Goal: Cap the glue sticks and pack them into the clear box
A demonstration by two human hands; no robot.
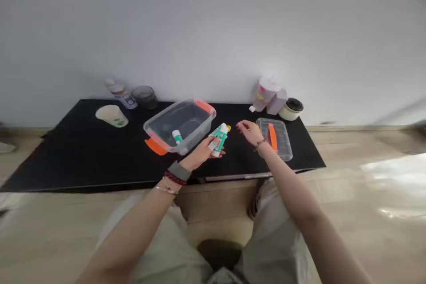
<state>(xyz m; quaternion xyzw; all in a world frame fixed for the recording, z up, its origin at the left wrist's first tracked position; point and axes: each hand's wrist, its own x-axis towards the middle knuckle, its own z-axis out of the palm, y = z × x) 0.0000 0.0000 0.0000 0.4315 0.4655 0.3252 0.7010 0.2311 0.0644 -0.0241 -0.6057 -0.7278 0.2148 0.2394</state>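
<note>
My left hand (pixel 201 151) is closed around white-and-green glue sticks (pixel 220 141), held just off the near right corner of a clear plastic box (pixel 196 135) with orange latches. A small yellow piece (pixel 228 128) shows beside their caps; what it belongs to I cannot make out. Inside the box, another white-and-green glue stick (pixel 177 136) leans at the near left. To the right of the glue sticks, my right hand (pixel 250 131) is over the table with loosely bent fingers and nothing visible in them. Next to its wrist lies a clear lid (pixel 284 142) with an orange handle (pixel 273 137).
On the black table (pixel 100 159), a paper cup (pixel 112 116), a white bottle (pixel 121 94) and a dark cup (pixel 145 96) stand at the left. At the back right are a clear pitcher-like container (pixel 264 93), a pale box (pixel 277 101) and a cream pot with black lid (pixel 291 109). A wall rises behind.
</note>
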